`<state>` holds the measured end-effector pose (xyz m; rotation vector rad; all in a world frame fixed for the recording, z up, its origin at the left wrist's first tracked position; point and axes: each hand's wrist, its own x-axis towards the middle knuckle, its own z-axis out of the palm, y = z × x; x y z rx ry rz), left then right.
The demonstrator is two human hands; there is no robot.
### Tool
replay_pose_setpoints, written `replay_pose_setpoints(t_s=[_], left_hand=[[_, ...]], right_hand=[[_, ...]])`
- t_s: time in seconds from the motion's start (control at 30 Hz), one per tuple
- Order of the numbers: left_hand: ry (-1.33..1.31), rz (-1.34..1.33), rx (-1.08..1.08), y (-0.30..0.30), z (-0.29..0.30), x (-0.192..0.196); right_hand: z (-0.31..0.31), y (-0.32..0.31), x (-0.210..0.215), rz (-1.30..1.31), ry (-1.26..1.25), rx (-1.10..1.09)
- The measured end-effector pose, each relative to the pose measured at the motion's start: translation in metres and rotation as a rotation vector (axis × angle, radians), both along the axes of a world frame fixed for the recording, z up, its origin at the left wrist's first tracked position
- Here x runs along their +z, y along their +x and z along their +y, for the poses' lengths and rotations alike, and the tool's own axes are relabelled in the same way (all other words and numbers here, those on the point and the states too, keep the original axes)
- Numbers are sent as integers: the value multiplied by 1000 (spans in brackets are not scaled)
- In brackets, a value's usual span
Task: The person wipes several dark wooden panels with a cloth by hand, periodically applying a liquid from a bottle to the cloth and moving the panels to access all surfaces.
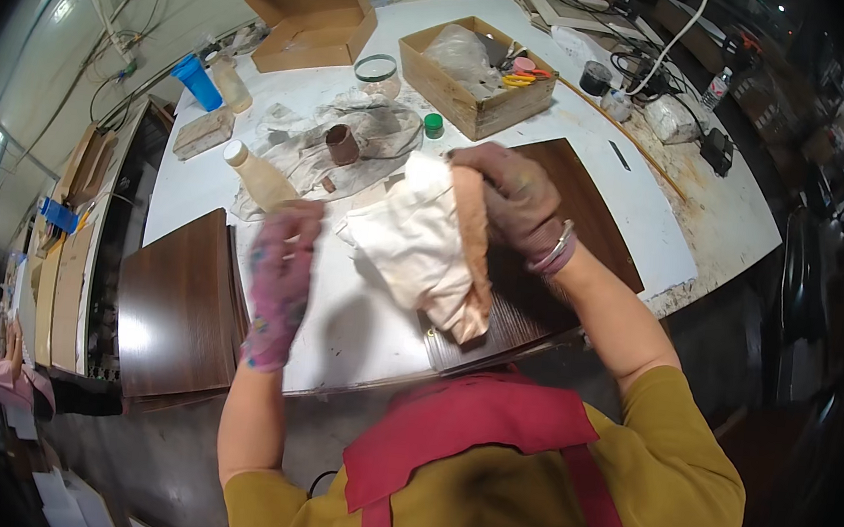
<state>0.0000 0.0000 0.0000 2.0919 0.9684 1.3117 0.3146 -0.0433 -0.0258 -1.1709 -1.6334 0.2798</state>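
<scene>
My right hand (518,197), in a stained glove, is closed on the upper edge of a cloth (414,238). The cloth is white with a brownish-orange side and hangs in folds over the table. It partly covers a dark brown wood-grain panel (582,212) under my right arm. My left hand (285,277), in a pink patterned glove, is raised beside the cloth. Its fingers are smeared by motion and overlap the lower end of a cream-coloured bottle (261,177) with a white cap. Whether they touch the bottle I cannot tell. More dark brown panels (177,307) are stacked at the left.
Beyond my hands lie a crumpled grey rag (379,124), a brown cup (343,144) and a green cap (434,125). A wooden box (500,120) holds plastic and scissors. An open cardboard box (310,48), a blue cup (197,81) and cables stand farther back.
</scene>
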Motion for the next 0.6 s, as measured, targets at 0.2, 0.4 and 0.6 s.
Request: replay_pose_setpoints(t_s=[0.2, 0.4, 0.6], left_hand=[[-95, 46, -71, 28, 2, -2], [-43, 384, -142, 84, -11, -20], [-285, 173, -73, 54, -16, -16]], right_hand=[[-11, 0, -23, 604, -217, 45], [-14, -15, -1, 286, -253, 96], [-21, -13, -13, -332, -71, -9]])
